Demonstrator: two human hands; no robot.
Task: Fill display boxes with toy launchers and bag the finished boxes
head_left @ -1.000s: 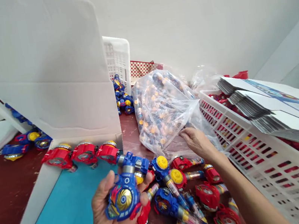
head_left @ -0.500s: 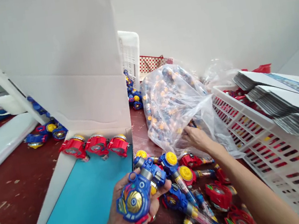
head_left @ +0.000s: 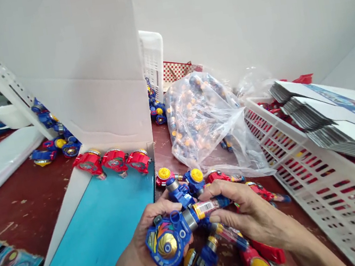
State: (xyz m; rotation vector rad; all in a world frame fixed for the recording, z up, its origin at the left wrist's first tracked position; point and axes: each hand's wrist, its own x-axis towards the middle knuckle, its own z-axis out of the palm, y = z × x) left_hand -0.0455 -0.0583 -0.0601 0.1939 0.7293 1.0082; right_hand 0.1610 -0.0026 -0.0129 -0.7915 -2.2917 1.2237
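Note:
My left hand [head_left: 141, 242] is wrapped round a blue toy launcher [head_left: 164, 242] with a gold spiral disc and a grey collar. A second blue toy [head_left: 178, 193] sits by my left thumb, seemingly in the same hand. Between the fingers and thumb of my right hand [head_left: 243, 208] is a clear labelled tube [head_left: 208, 207] with a blue end. The tube's near end meets the launcher's collar; how deep it goes in I cannot tell. Below and beyond the hands lie several loose toys, among them a blue one with a yellow disc [head_left: 195, 177].
An open white box [head_left: 110, 116] with a blue bottom panel [head_left: 104, 225] holds three red toys [head_left: 114, 162]. Behind stands a clear plastic bag [head_left: 202, 120] full of tubes. At right, a white basket [head_left: 306, 180] carries stacked folded cards [head_left: 347, 124].
My right hand has come out of the plastic bag with a tube and brought it to the blue launcher in my left hand. The bag's opening has sagged.

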